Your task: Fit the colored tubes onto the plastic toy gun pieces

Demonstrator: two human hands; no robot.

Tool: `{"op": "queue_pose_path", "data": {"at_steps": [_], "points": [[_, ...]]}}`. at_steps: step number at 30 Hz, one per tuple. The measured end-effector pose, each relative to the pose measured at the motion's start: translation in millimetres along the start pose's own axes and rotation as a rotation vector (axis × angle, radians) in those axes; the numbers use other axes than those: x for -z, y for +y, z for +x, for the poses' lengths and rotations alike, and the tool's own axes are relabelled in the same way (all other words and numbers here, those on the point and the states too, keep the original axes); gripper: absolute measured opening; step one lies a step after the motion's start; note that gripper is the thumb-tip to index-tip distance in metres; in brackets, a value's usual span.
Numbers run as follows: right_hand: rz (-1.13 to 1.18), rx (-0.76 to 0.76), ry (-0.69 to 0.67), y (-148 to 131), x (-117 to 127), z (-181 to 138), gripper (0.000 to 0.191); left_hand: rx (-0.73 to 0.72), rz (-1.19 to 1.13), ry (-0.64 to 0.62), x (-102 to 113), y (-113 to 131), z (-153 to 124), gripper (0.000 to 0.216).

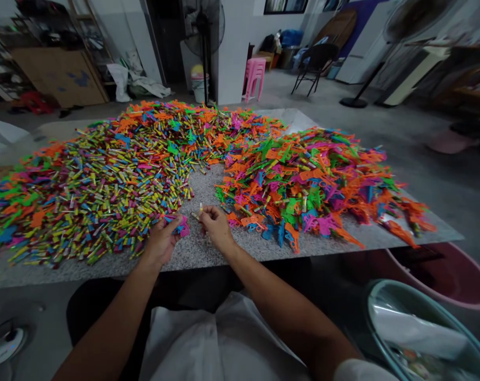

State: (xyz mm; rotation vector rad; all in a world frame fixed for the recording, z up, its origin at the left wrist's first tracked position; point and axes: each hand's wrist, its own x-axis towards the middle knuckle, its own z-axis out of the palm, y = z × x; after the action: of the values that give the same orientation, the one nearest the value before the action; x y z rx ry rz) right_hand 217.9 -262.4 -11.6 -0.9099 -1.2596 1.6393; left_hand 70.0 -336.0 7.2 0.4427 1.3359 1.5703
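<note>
My left hand (pixel 163 238) rests on the speckled stone table (pixel 208 248) near its front edge, fingers closed round a pink plastic piece (pixel 183 227). My right hand (pixel 215 225) is just beside it, pinching a small yellow tube (pixel 200 210) upright between fingertips. On the left spreads a wide heap of small coloured tubes (pixel 105 185). To the right lies a heap of flat plastic gun-shaped pieces (pixel 303 185) in orange, pink, green and blue.
A pink basin (pixel 454 280) and a pale green basin (pixel 418 328) stand on the floor at the lower right. Behind the table are a standing fan (pixel 204 32), a pink stool (pixel 254 76), a black chair (pixel 315 63) and a second fan (pixel 367 79).
</note>
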Motion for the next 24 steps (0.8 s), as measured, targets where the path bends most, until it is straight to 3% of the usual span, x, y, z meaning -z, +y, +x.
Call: {"op": "queue_pose_path", "data": {"at_steps": [5, 11, 18, 24], "points": [[0.14, -0.049, -0.15, 4, -2, -5, 0.029, -0.017, -0.019, -0.039, -2, -4, -3, 0.045], [0.144, -0.031, -0.123, 10, -2, -5, 0.026, -0.003, -0.023, -0.011, 3, -10, -3, 0.044], [-0.032, 0.036, -0.18, 12, 4, -9, 0.022, -0.012, -0.031, 0.032, 3, -7, -3, 0.043], [-0.243, 0.136, -0.345, 10, 20, -12, 0.018, 0.062, -0.072, 0.097, 4, -4, 0, 0.033]]}}
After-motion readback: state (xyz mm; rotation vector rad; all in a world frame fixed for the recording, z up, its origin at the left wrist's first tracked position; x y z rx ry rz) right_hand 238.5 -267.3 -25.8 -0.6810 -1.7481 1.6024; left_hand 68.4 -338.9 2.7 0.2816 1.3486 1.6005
